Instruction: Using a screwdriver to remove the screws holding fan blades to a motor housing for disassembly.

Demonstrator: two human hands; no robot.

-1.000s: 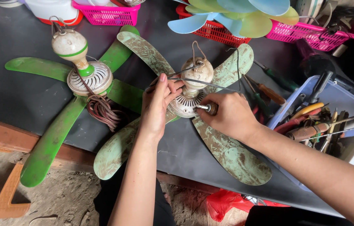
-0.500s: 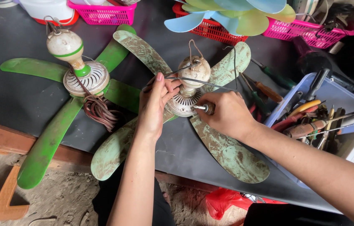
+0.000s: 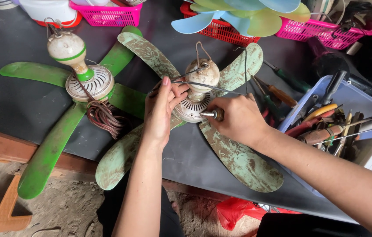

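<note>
Head view, centre of frame: worn pale-green ceiling fan (image 3: 194,105) lying on dark table (image 3: 10,114), four scuffed blades spread out toward upper left, upper right, lower left and lower right. Left hand (image 3: 161,112) resting against left side of vented motor housing, fingers curled loosely together over a thin wire (image 3: 212,85) beside the fan's neck; whether the wire is actually pinched cannot be told. Right hand (image 3: 238,118) closed around a screwdriver (image 3: 214,115), metal tip pointing left and touching the housing rim.

Left of frame: second fan (image 3: 85,81) with bright green blades, cream bulb-shaped top, and a coil of brown cord (image 3: 104,117) lying just beside its housing, near the left hand.

Upper edge: pink baskets (image 3: 107,15) at upper left and upper right, red basket between them, pastel plastic fan blades (image 3: 243,15) piled above.

Right of frame: blue tray (image 3: 348,94) crowded with pliers, screwdrivers and other tools; two more screwdrivers (image 3: 278,92) loose on table between tray and worn fan.

Lower edge: sandy ground, red bag (image 3: 238,213) under the table edge.
</note>
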